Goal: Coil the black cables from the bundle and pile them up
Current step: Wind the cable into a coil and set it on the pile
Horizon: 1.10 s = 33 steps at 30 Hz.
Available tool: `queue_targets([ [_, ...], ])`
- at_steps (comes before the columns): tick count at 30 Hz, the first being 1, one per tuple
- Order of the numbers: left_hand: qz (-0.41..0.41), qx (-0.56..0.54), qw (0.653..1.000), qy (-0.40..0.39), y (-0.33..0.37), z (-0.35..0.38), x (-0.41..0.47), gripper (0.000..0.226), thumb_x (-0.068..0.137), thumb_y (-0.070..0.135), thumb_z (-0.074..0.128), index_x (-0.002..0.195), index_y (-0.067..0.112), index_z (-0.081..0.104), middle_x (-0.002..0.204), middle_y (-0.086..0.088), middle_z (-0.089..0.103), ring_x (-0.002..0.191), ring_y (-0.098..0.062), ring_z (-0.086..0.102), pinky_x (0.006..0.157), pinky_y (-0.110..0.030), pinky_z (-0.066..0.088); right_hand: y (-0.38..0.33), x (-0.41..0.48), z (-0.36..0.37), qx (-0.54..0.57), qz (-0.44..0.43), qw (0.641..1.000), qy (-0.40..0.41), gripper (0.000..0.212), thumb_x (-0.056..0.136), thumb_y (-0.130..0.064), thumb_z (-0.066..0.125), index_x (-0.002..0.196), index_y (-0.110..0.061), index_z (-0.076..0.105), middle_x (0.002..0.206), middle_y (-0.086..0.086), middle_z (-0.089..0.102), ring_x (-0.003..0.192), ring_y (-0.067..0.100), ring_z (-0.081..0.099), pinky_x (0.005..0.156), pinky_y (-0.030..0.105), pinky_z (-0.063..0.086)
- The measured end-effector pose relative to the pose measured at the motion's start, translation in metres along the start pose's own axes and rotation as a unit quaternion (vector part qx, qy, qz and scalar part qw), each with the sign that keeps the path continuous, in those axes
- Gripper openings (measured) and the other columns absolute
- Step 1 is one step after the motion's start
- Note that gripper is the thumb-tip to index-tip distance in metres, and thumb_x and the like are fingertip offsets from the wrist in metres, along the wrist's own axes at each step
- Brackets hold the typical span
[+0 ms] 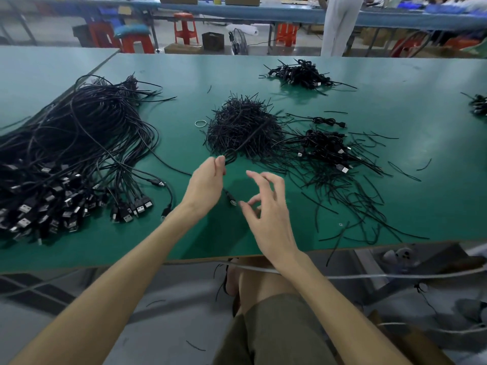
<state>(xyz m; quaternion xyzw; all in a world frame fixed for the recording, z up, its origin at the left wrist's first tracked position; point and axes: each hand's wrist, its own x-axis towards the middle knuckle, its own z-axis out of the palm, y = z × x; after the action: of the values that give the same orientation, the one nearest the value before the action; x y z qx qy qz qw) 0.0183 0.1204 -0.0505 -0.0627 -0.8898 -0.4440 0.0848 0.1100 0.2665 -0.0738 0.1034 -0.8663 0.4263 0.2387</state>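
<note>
The left hand (208, 185) pinched one black cable (231, 200) at the near edge of the tie heap (242, 127); the right hand (268, 206) hovered spread and empty beside it. The bundle (79, 143) lay left of that heap, coiled cables (324, 147) right.

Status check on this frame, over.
Left hand pinches one black cable. Right hand open, near its plug. Uncoiled bundle left; loose ties litter the table.

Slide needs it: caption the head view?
Left hand pinches a black cable above a green table, open right hand near its plug.
</note>
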Motion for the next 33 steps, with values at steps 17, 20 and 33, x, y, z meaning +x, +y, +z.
queue_targets([
  [17,0.023,-0.034,0.999,-0.036,-0.013,0.024,0.003,0.041,0.110,0.043,0.027,0.079,0.023,0.045,0.072,0.006,0.048,0.064,-0.009,0.043,0.059,-0.018,0.036,0.071,0.089,-0.015,-0.216,0.208,0.954,-0.014,0.023,0.103,-0.029,0.059,0.108,-0.008,0.067,0.136,0.016,0.053,0.134,0.030,0.038,0.105,0.041,0.041],
  [20,0.025,-0.050,0.998,-0.031,-0.015,0.025,0.004,0.042,0.110,0.043,0.028,0.079,0.022,0.046,0.073,0.006,0.048,0.063,-0.005,0.042,0.060,-0.018,0.036,0.071,0.088,-0.019,-0.198,0.192,0.961,0.012,0.017,0.100,-0.025,0.064,0.102,-0.009,0.068,0.124,0.011,0.057,0.124,0.028,0.041,0.102,0.036,0.037],
  [33,0.023,-0.049,0.998,-0.023,-0.014,0.026,0.006,0.042,0.111,0.041,0.028,0.077,0.023,0.044,0.072,0.006,0.046,0.064,-0.009,0.042,0.061,-0.021,0.035,0.044,0.084,-0.030,-0.016,0.242,0.965,0.101,0.015,0.099,-0.032,0.065,0.090,-0.020,0.067,0.109,0.000,0.058,0.110,0.019,0.052,0.106,0.040,0.032],
])
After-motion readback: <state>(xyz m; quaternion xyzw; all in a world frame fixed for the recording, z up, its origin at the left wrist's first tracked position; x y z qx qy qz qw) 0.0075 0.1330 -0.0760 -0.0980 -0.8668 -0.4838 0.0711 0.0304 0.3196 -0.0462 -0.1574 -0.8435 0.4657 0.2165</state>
